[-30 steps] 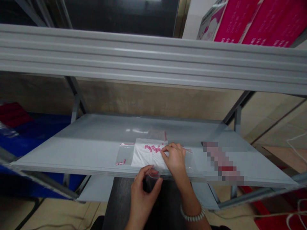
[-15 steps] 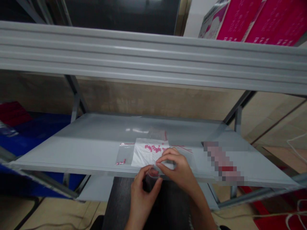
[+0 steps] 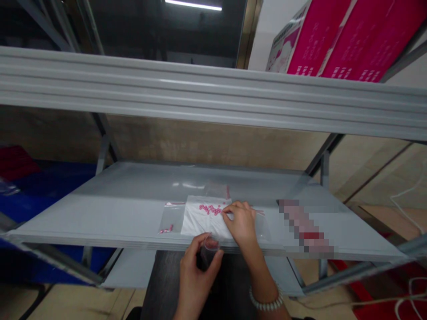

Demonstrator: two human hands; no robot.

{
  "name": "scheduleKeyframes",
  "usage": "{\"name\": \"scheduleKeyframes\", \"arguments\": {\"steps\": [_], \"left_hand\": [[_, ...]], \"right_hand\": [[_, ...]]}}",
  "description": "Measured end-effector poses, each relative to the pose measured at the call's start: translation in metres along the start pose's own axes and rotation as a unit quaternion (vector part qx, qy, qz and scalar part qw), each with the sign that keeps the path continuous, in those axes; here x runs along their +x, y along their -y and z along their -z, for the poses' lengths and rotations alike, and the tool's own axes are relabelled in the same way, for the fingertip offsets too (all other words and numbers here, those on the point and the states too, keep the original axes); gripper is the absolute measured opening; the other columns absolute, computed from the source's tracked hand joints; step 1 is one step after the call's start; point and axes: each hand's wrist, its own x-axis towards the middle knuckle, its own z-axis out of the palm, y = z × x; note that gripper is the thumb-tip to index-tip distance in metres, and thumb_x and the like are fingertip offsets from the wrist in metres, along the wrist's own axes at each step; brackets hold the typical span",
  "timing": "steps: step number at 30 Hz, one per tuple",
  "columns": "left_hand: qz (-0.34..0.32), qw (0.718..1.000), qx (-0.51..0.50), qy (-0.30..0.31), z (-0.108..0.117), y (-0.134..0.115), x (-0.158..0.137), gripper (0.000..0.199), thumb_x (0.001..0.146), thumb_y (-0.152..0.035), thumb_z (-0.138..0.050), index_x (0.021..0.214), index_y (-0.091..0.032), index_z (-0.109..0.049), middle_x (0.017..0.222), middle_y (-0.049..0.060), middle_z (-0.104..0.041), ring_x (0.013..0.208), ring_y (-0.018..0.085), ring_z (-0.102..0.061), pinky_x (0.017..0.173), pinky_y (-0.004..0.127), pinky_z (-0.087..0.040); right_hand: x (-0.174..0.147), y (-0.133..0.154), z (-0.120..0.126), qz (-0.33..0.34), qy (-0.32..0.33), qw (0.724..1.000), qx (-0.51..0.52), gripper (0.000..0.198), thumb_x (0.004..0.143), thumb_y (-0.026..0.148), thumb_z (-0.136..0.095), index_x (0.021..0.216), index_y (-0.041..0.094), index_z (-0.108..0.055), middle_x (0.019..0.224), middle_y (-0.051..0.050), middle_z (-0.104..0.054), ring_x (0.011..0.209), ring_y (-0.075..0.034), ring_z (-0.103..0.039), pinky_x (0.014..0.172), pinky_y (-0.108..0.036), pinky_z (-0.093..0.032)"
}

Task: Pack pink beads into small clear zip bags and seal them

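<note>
Pink beads (image 3: pixel 210 209) lie just left of the right hand (image 3: pixel 243 221), its hold unclear, beyond the left hand (image 3: pixel 197 269) gripping a clear bag (image 3: pixel 210 244).

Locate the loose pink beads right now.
In the head view, the loose pink beads lie on the white sheet below the picture's centre, mostly left of the right hand.

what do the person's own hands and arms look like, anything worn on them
Both the left hand and right hand are bare, without gloves. A beaded bracelet of pale, closely set beads circles the right forearm. Nothing worn shows on the left side, and no sleeves are visible.
</note>
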Motion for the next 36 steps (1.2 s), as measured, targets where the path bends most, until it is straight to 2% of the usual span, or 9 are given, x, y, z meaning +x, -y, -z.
{"name": "scheduleKeyframes", "arguments": {"steps": [8, 12, 16, 19, 24, 28, 31, 34, 36], "left_hand": [[0.013, 1.0, -0.004, 0.006, 0.0, 0.003, -0.001, 0.027, 0.077, -0.029, -0.068, 0.103, -0.02, -0.063, 0.082, 0.002, -0.075, 0.078, 0.022, -0.072, 0.077, 0.038, -0.058], [0.021, 1.0, -0.002, 0.022, 0.001, 0.002, -0.001, 0.028, 0.078, -0.029, -0.067, 0.104, -0.02, -0.062, 0.083, 0.002, -0.074, 0.079, 0.022, -0.072, 0.078, 0.037, -0.057], [0.02, 0.999, 0.009, 0.036, 0.001, 0.0, 0.0, 0.027, 0.079, -0.03, -0.067, 0.104, -0.02, -0.063, 0.093, 0.005, -0.074, 0.086, 0.023, -0.071, 0.08, 0.038, -0.057], [0.013, 1.0, 0.019, 0.02, 0.002, 0.0, -0.001, 0.028, 0.078, -0.031, -0.067, 0.103, -0.02, -0.063, 0.097, 0.006, -0.074, 0.091, 0.025, -0.071, 0.081, 0.038, -0.057], [0.008, 0.998, 0.054, -0.018, 0.004, -0.001, -0.007, 0.034, 0.072, -0.03, -0.07, 0.103, -0.02, -0.062, 0.094, 0.006, -0.073, 0.086, 0.026, -0.071, 0.074, 0.038, -0.057], [0.007, 0.995, 0.08, -0.06, 0.009, -0.01, -0.006, 0.044, 0.065, -0.033, -0.075, 0.103, -0.019, -0.057, 0.084, 0.004, -0.068, 0.075, 0.025, -0.068, 0.067, 0.037, -0.056], [0.002, 0.999, 0.043, -0.012, 0.016, -0.021, -0.001, 0.044, 0.067, -0.03, -0.073, 0.106, -0.019, -0.055, 0.085, 0.004, -0.067, 0.076, 0.022, -0.067, 0.069, 0.033, -0.056], [0.014, 0.996, -0.004, 0.09, 0.024, -0.028, 0.004, 0.025, 0.074, -0.029, -0.067, 0.097, -0.019, -0.061, 0.084, 0.003, -0.07, 0.078, 0.021, -0.068, 0.071, 0.03, -0.055], [0.024, 0.991, -0.036, 0.129, 0.028, -0.029, 0.006, 0.015, 0.08, -0.03, -0.063, 0.089, -0.019, -0.065, 0.081, 0.003, -0.071, 0.079, 0.02, -0.069, 0.071, 0.028, -0.055]], "right_hand": [[0.0, 0.007, 0.0, -0.005, 0.008, 1.0, 0.013, 0.008, 0.079, 0.016, -0.073, 0.073, 0.02, -0.076, 0.082, -0.006, -0.071, 0.09, -0.028, -0.056, 0.077, -0.037, -0.034], [-0.012, 0.012, 0.026, 0.067, 0.032, 0.984, 0.164, 0.008, 0.078, 0.013, -0.073, 0.074, 0.02, -0.074, 0.077, -0.003, -0.068, 0.082, -0.021, -0.059, 0.078, -0.034, -0.041], [-0.024, 0.02, 0.052, 0.109, 0.12, 0.947, 0.277, 0.013, 0.081, 0.011, -0.069, 0.078, 0.021, -0.076, 0.077, -0.002, -0.064, 0.081, -0.02, -0.059, 0.077, -0.033, -0.044], [-0.033, 0.025, 0.058, 0.065, 0.157, 0.936, 0.309, 0.014, 0.082, 0.012, -0.068, 0.077, 0.022, -0.077, 0.081, -0.003, -0.061, 0.083, -0.019, -0.059, 0.078, -0.034, -0.046], [-0.054, 0.031, 0.048, -0.037, 0.181, 0.908, 0.376, 0.015, 0.067, 0.012, -0.075, 0.079, 0.02, -0.071, 0.107, -0.007, -0.053, 0.099, -0.024, -0.058, 0.071, -0.031, -0.051], [-0.063, 0.031, 0.043, -0.069, 0.195, 0.869, 0.45, 0.006, 0.073, 0.014, -0.065, 0.074, 0.019, -0.063, 0.098, -0.006, -0.056, 0.093, -0.021, -0.06, 0.066, -0.027, -0.051], [-0.063, 0.028, 0.047, -0.082, 0.208, 0.839, 0.496, 0.005, 0.076, 0.016, -0.064, 0.077, 0.02, -0.061, 0.086, -0.001, -0.06, 0.084, -0.018, -0.062, 0.073, -0.028, -0.05], [-0.062, 0.024, 0.052, -0.093, 0.233, 0.821, 0.513, 0.006, 0.077, 0.018, -0.066, 0.079, 0.02, -0.061, 0.079, 0.001, -0.062, 0.078, -0.015, -0.063, 0.071, -0.027, -0.048], [-0.063, 0.021, 0.054, -0.1, 0.233, 0.819, 0.514, 0.007, 0.076, 0.018, -0.066, 0.079, 0.02, -0.06, 0.076, 0.002, -0.062, 0.075, -0.014, -0.062, 0.068, -0.024, -0.046]]}}
